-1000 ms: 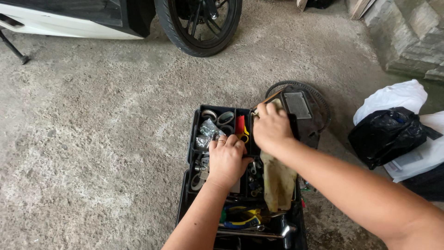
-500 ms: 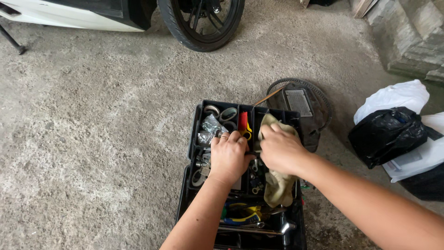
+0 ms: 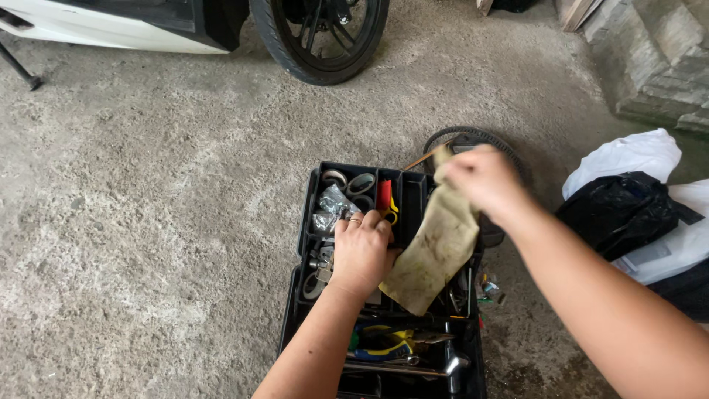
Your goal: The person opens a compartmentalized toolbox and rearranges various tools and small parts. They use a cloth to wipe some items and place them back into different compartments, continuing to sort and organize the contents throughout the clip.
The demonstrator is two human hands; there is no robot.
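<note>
A black toolbox lies open on the concrete floor, its tray full of tape rolls, bagged small parts and a red tool. My left hand rests closed on the tray's middle divider, a ring on one finger. My right hand is lifted above the box's far right corner, pinching a stained yellowish rag that hangs down over the right compartments. Pliers with yellow and blue handles and a metal wrench lie in the lower section.
A scooter's front wheel and white body panel stand at the top. A round dark part with a toothed ring sits behind the box, partly hidden by my right hand. Black and white plastic bags lie right; stone steps top right.
My right hand pressed down into the box with the rag, then rose up and to the right, pulling the rag out so it hangs free. My left hand stayed on the tray.
</note>
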